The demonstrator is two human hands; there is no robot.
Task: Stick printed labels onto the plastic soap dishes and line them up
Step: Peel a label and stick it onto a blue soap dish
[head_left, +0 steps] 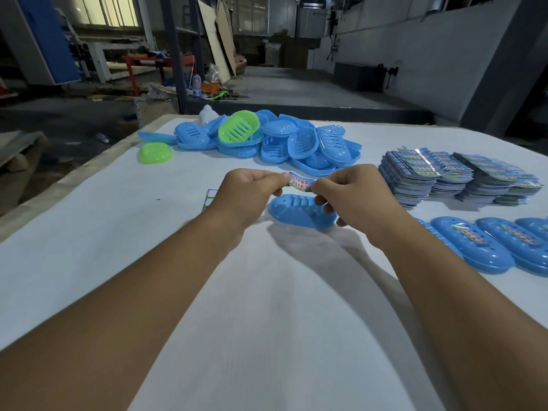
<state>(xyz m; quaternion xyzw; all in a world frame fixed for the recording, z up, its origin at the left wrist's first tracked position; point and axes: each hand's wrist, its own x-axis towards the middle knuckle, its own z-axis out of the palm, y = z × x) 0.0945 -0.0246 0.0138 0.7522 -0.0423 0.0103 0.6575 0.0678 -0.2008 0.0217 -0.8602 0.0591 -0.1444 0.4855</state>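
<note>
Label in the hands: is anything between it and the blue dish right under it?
Nothing visible. The label is pinched at its ends by the left hand and right hand, just above the blue dish. The right hand's lower fingers touch the dish's right end, not its middle.

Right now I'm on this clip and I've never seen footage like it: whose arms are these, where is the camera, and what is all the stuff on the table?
There is no machine here. The one picture comes from a camera worn on a person's head, looking forward and down, so the two bare arms are that person's own. The left hand and right hand each pinch one end of a printed label, held just above a blue soap dish lying on the white table. Further back is a loose pile of unlabelled dishes, mostly blue, two green. At the right are stacks of spare labels, and nearer, a row of labelled dishes.
</note>
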